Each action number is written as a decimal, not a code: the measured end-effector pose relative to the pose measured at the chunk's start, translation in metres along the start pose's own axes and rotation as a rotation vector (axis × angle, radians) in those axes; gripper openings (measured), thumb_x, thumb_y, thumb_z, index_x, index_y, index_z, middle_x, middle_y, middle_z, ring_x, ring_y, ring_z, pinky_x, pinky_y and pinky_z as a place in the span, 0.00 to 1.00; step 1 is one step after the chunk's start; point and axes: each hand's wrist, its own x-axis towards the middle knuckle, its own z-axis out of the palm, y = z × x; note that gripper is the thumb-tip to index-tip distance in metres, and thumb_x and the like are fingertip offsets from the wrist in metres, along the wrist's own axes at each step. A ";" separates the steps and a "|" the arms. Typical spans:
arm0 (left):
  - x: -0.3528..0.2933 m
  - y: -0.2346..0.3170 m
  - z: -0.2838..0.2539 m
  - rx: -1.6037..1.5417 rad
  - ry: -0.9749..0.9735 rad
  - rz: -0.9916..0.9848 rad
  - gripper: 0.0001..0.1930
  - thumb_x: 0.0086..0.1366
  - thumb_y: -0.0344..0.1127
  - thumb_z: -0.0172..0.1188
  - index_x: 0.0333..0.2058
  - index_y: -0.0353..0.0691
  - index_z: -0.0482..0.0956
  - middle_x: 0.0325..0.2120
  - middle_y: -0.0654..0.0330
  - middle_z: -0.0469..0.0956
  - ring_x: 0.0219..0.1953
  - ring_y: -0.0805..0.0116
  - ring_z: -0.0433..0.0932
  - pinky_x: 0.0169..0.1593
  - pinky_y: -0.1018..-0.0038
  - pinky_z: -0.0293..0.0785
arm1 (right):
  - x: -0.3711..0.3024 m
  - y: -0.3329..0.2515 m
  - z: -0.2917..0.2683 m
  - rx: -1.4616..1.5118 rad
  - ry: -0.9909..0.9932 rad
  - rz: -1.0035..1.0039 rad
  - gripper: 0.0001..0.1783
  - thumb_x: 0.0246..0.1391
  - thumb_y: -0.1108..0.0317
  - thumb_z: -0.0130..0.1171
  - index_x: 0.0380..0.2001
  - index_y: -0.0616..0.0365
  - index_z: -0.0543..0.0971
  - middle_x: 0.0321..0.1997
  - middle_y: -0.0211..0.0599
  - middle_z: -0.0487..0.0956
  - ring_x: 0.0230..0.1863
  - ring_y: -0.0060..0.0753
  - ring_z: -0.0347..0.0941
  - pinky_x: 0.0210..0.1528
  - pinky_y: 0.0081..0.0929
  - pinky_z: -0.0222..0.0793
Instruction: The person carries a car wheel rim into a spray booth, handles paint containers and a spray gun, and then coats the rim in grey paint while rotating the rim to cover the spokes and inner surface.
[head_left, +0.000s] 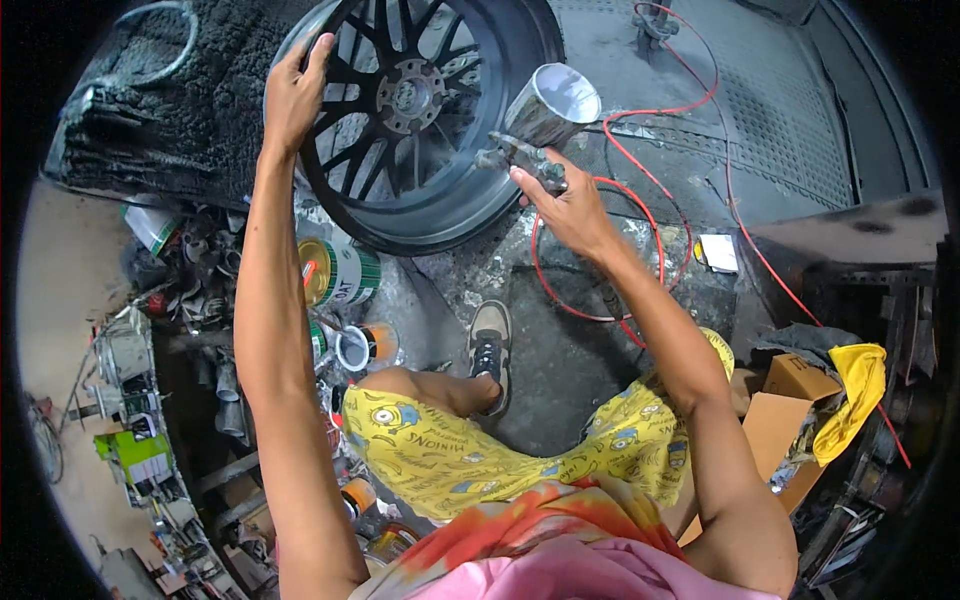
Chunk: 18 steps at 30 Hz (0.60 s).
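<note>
Gripping the black wheel (411,97) on the far side with the left hand (295,98), clutching a spray gun (530,160) near-right of it with the right hand (575,207). Prob coating that wheel, likely needing a slow turn next tbh.

Widest gap at frame centre: grey floor (550,385) between the shoe (488,345) and the right forearm (655,315); a hand could have passed there. Red hose (648,207) looped over its upper right, a snag. Upper centre blocked by the black wheel (410,97), left hand (292,100) at its left rim; only slits between spokes. Right hand (578,208), spray gun (525,158) and whitish cup (545,112) obstructed the wheel's lower right. Left of centre, green-banded tin (357,275) and orange-banded can (381,342) crowded the way. Lower right, carton (772,432) and yellow cloth (858,385) jutted up.
</note>
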 end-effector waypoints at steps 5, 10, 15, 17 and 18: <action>0.000 0.004 0.006 -0.038 0.058 0.106 0.21 0.72 0.45 0.56 0.55 0.36 0.78 0.44 0.52 0.84 0.47 0.68 0.79 0.53 0.74 0.71 | -0.003 0.005 -0.004 -0.038 0.004 0.041 0.23 0.60 0.55 0.64 0.45 0.67 0.79 0.25 0.40 0.81 0.27 0.29 0.78 0.34 0.31 0.73; -0.007 0.008 -0.002 -0.026 0.064 0.041 0.21 0.72 0.45 0.56 0.56 0.36 0.78 0.48 0.50 0.83 0.51 0.65 0.79 0.56 0.73 0.70 | 0.012 0.005 -0.028 -0.230 0.134 0.066 0.19 0.61 0.56 0.63 0.45 0.63 0.79 0.20 0.38 0.76 0.25 0.29 0.75 0.31 0.32 0.70; -0.005 0.015 0.003 -0.029 0.083 0.054 0.22 0.72 0.47 0.56 0.55 0.37 0.78 0.46 0.49 0.83 0.50 0.66 0.79 0.55 0.72 0.71 | 0.044 -0.016 -0.053 -0.148 0.324 -0.076 0.17 0.62 0.56 0.62 0.43 0.58 0.81 0.21 0.28 0.78 0.23 0.20 0.74 0.28 0.26 0.70; -0.001 0.012 0.001 -0.003 0.084 0.040 0.22 0.72 0.47 0.56 0.54 0.37 0.79 0.46 0.48 0.83 0.50 0.65 0.80 0.55 0.72 0.71 | 0.056 -0.031 -0.059 -0.089 0.319 -0.092 0.16 0.63 0.57 0.62 0.43 0.58 0.81 0.24 0.25 0.78 0.24 0.17 0.73 0.30 0.22 0.70; 0.001 0.011 0.000 0.028 0.082 0.024 0.22 0.72 0.48 0.56 0.54 0.38 0.79 0.45 0.47 0.83 0.50 0.65 0.80 0.55 0.72 0.71 | 0.060 -0.043 -0.060 -0.024 0.311 -0.105 0.15 0.63 0.58 0.62 0.43 0.59 0.81 0.27 0.22 0.78 0.26 0.15 0.72 0.32 0.19 0.70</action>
